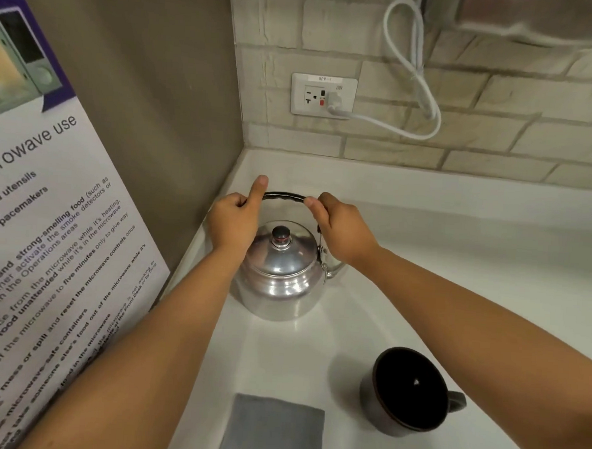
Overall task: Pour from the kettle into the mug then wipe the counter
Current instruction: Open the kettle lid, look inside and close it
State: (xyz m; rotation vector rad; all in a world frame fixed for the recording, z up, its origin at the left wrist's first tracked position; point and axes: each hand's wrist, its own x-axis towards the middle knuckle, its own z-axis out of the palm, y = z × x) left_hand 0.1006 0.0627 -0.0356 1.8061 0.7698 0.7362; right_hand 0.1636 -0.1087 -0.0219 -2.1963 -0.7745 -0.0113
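Two hands (283, 220) grip one kettle's (278, 278) handle (284, 196)

The scene is evenly and fairly brightly lit, with a warm cast, apparently from overhead. The white counter (457, 253) reflects light without blowing out. Soft, short shadows lie beside the kettle (278, 275) and to the left of the mug (409, 395). Bright specular highlights mark the kettle's lid and shoulder. The wide-angle lens bends straight lines near the edges: brick courses curve and the poster (46, 245) on the left splays outward. The grey object (538, 17) at top right is blurred, possibly by motion. The central area is sharp.
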